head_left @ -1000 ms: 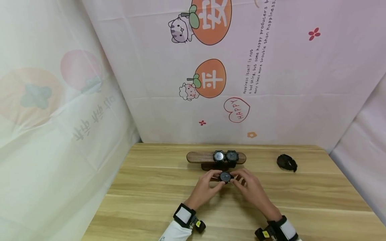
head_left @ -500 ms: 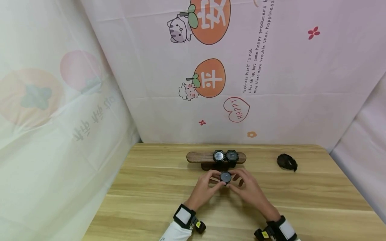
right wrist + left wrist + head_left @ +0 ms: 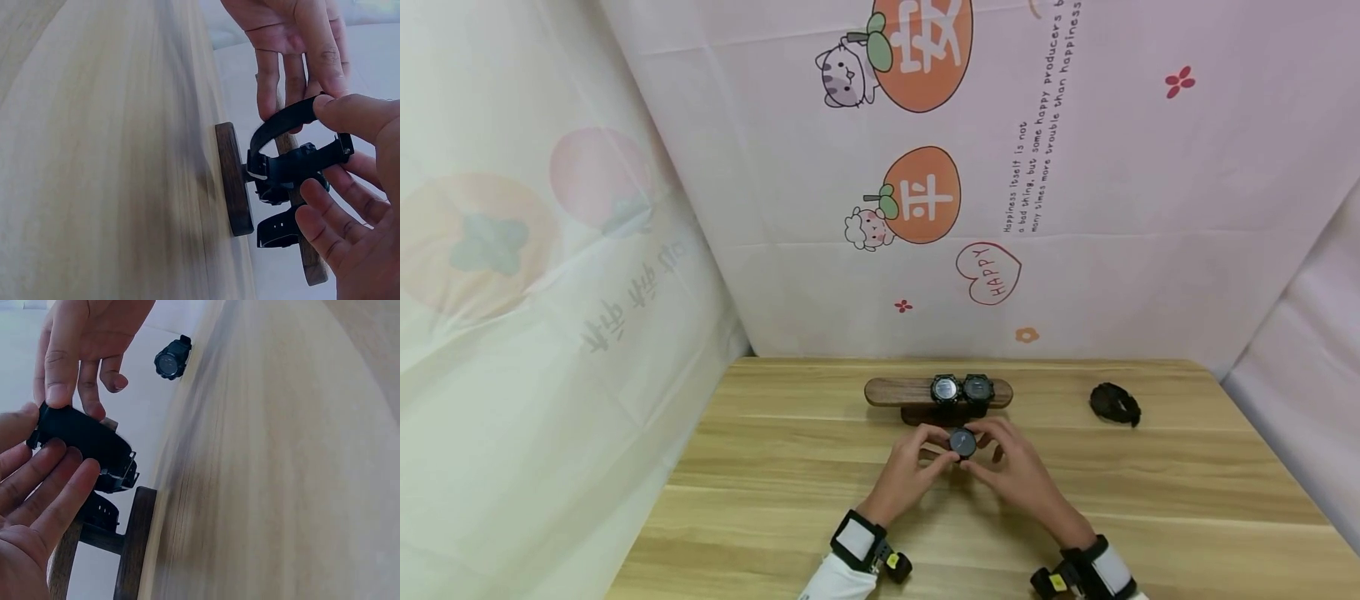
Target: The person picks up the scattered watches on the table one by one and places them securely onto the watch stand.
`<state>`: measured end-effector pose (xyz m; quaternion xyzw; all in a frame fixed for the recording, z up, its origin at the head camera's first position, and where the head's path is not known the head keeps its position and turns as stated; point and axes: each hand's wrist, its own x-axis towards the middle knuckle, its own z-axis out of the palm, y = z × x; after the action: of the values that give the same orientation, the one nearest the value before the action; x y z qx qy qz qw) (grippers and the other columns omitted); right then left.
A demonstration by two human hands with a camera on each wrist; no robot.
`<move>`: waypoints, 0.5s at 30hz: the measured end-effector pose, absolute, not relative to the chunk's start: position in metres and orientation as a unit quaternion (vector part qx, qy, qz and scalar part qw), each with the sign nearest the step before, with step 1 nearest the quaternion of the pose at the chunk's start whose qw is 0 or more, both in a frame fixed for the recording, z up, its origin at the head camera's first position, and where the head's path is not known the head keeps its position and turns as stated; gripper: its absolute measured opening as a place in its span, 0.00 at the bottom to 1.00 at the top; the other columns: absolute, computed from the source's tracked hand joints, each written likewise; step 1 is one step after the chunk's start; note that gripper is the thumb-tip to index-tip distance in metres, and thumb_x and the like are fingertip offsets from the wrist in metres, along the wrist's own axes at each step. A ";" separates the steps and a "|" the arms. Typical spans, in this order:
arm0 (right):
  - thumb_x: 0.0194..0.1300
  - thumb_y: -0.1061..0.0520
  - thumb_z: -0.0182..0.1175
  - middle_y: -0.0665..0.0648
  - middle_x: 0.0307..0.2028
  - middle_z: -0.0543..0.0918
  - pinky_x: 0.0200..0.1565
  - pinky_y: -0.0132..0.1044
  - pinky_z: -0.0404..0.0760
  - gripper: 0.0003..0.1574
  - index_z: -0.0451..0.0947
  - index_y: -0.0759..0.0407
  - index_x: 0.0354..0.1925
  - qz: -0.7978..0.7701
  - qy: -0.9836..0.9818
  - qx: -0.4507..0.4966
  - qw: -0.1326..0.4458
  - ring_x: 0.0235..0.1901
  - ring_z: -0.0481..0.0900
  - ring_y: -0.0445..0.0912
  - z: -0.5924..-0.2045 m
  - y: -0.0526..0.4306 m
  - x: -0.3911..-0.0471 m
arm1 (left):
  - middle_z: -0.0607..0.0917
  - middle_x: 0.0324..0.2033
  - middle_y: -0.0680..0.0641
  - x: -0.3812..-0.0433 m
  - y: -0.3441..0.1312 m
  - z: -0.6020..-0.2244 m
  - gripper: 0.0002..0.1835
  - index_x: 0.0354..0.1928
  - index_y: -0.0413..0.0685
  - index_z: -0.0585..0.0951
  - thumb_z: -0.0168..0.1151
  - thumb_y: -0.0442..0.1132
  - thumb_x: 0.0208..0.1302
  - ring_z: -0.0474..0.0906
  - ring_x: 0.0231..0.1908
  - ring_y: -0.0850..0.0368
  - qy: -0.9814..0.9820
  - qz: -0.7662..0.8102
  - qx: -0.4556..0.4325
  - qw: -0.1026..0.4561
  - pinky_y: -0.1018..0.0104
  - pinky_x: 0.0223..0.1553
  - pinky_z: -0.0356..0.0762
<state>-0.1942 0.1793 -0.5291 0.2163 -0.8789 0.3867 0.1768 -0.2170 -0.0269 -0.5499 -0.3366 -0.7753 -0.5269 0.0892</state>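
Fingers of left hand and right hand, equally near, pinch a black round-faced wristwatch, strap loop downward, in front of a dark-brown wooden watch stand.

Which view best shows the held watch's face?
The head view: the watch face is turned toward that camera, between the left hand and the right hand. The left wrist view shows the black strap, the right wrist view the strap's curve side-on; neither shows the face.
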 end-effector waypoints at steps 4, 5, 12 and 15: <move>0.50 0.52 0.75 0.50 0.49 0.75 0.32 0.39 0.82 0.34 0.75 0.52 0.56 0.385 -0.880 0.218 0.173 0.41 0.75 0.46 -0.529 0.180 -0.195 | 0.80 0.46 0.51 -0.218 -0.028 -0.550 0.15 0.50 0.49 0.74 0.64 0.41 0.64 0.77 0.47 0.63 -0.774 -0.520 -0.348 0.100 0.73 0.46 0.80; 0.50 0.53 0.75 0.50 0.49 0.74 0.32 0.39 0.82 0.34 0.75 0.51 0.56 0.385 -0.880 0.220 0.173 0.41 0.75 0.46 -0.529 0.181 -0.196 | 0.80 0.46 0.51 -0.219 -0.029 -0.549 0.15 0.50 0.48 0.74 0.65 0.39 0.63 0.77 0.48 0.62 -0.772 -0.520 -0.352 0.104 0.72 0.46 0.80; 0.50 0.54 0.75 0.46 0.52 0.73 0.32 0.40 0.82 0.35 0.74 0.46 0.57 0.390 -0.873 0.242 0.168 0.41 0.75 0.47 -0.530 0.183 -0.197 | 0.76 0.51 0.43 -0.218 -0.031 -0.540 0.26 0.53 0.40 0.74 0.72 0.33 0.53 0.74 0.53 0.51 -0.761 -0.508 -0.379 0.138 0.51 0.50 0.80; 0.50 0.53 0.75 0.45 0.51 0.74 0.33 0.40 0.82 0.35 0.75 0.46 0.56 0.397 -0.870 0.244 0.159 0.41 0.75 0.46 -0.530 0.183 -0.198 | 0.75 0.56 0.41 -0.212 -0.034 -0.527 0.28 0.55 0.38 0.73 0.73 0.33 0.52 0.71 0.57 0.48 -0.766 -0.493 -0.390 0.133 0.48 0.53 0.77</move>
<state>-0.1976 0.1832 -0.5298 0.2442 -0.8702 0.3973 0.1590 -0.2118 -0.0338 -0.5273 -0.3897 -0.7665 -0.4929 0.1331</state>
